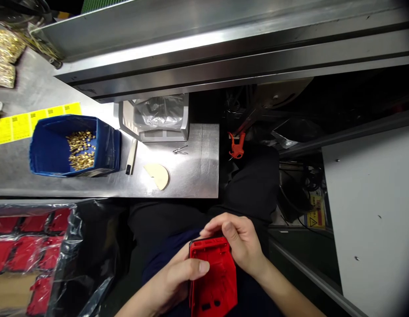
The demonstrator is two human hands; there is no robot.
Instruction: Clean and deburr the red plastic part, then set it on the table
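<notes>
"Left grip (173, 279) holding what?"

"Clasping the red case (212, 279), bottom centre, thumb over its rim, probably to steady the hollow side upward. The right grip (244, 244) curls at the top corner; whether it clenches, I can't tell."

"Around them, from the left?"

"Lower left, crinkled clear plastic (75, 231) and red parts (26, 253); middle left, a blue bin (52, 149) on the steel desk (197, 167) contains loose brassy bits (80, 152)."

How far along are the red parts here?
Done: nothing I can confirm; the red parts in the plastic-lined box could be finished or waiting. In hand: one red housing, gripped by the left hand, the right hand at its top corner. Left: probably this housing; brass-coloured pieces lie in the blue bin.
</notes>
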